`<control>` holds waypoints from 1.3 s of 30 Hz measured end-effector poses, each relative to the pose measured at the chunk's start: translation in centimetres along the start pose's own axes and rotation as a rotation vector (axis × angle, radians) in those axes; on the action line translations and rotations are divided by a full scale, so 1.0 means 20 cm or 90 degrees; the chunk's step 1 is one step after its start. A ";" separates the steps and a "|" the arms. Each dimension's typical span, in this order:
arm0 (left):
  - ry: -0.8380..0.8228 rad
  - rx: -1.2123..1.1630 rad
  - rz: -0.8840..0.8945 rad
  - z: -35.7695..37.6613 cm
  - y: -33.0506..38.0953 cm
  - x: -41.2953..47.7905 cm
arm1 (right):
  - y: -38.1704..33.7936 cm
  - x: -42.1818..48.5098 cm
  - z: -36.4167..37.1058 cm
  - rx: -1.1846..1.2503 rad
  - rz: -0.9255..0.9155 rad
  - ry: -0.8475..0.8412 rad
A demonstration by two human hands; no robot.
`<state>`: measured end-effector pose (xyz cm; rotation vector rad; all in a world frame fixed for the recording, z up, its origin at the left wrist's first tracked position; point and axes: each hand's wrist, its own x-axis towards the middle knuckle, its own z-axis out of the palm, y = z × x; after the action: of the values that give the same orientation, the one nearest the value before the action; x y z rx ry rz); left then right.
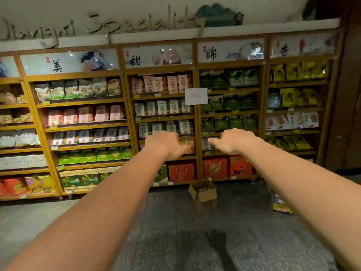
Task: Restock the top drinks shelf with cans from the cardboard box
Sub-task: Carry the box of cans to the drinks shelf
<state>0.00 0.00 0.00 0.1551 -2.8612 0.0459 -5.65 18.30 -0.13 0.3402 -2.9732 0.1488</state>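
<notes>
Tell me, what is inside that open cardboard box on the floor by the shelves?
The cardboard box stands open, flaps up. Near its rim a few greenish tops show, too small and dim to identify. Anything lower is hidden by the box walls.

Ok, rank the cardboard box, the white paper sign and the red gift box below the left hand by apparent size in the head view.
1. cardboard box, largest, though it stands on the floor nearer the camera.
2. red gift box and white paper sign look much alike; I will not rank them.
</notes>
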 end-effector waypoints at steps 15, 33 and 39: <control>-0.061 0.041 -0.004 0.40 -0.04 0.85 | 0.07 0.92 0.28 -0.015 0.043 -0.030; -0.081 0.045 -0.073 0.77 0.30 2.05 | 0.54 2.18 0.46 -0.052 -0.056 -0.059; -0.067 0.043 -0.058 0.85 0.27 2.35 | 0.55 2.46 0.49 -0.052 -0.060 -0.058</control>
<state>-50.14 -0.10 -3.51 0.3105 -2.9548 0.1188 -56.91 17.13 -3.10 0.4884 -3.0346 0.0020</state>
